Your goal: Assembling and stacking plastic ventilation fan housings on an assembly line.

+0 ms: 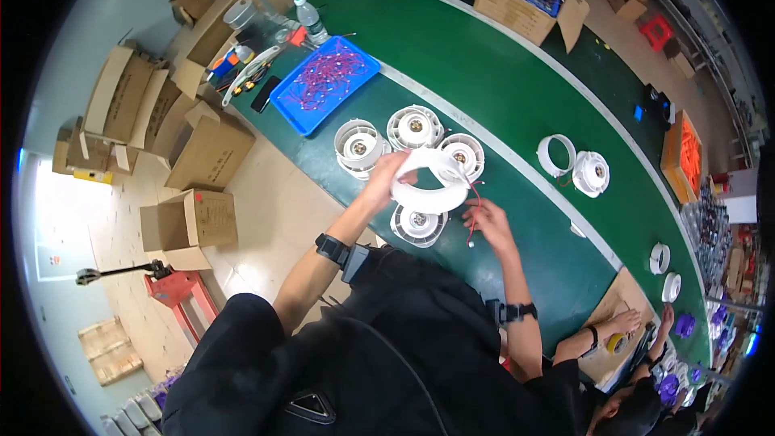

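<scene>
- Your left hand (386, 176) grips the white ring (432, 182), fingers curled round its rim; it's held up over the green desk (517, 97), so its underside stays reachable
- Your right hand (487, 222) pinches the red wire (473, 211) just below the ring, fingers pressed together
- A white round housing (418, 224) sits on the desk directly beneath; three more housings (413, 127) cluster behind, near the blue tray (323, 85)
</scene>
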